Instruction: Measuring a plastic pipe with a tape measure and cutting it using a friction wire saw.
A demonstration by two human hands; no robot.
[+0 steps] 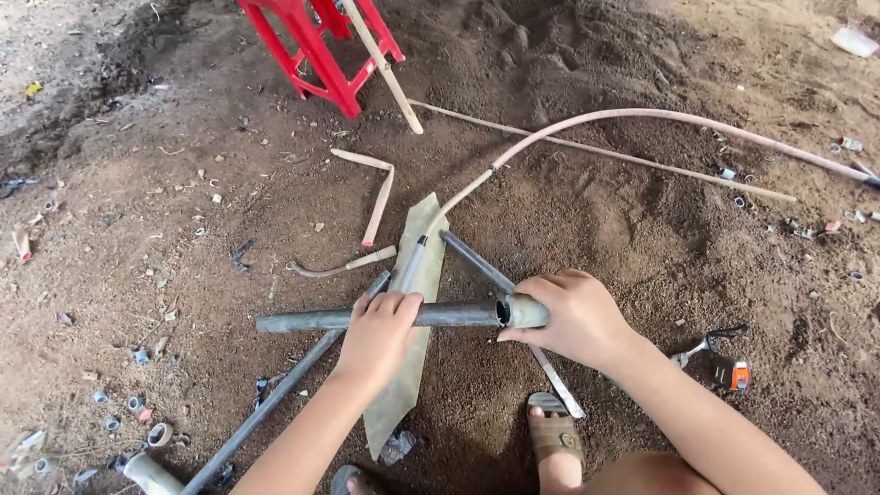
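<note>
Sandalled foot [555, 438] — seen at the bottom edge, on the dirt floor [183, 183], just below the right hand.

Left hand [378, 335] — fingers [392, 305] wrapped closed over a grey metal pipe [302, 320], gripped near its middle. The pipe is held level, crosswise to the view, just above the ground.

Right hand [576, 319] — closed around a short pipe fitting [524, 312] set at the pipe's right end; the dark opening of the joint is seen just left of the fingers.

Flat tan strip [412, 348] — laid lengthwise on the soil beneath the held pipe.

Second grey pipe [275, 403] — lying diagonally on the floor, passing under the left forearm towards the lower left.

Pink hose [660, 116] — curved across the upper right, joined to a thinner tube that runs down to the strip.

Red plastic stool [316, 46] — at the top, well apart from the hands, with a pale stick [385, 69] leaning across it.

Small pipe offcuts [137, 417] — scattered at the lower left.

Orange-and-black tool [733, 371] — on the soil, to the right of the right forearm.
</note>
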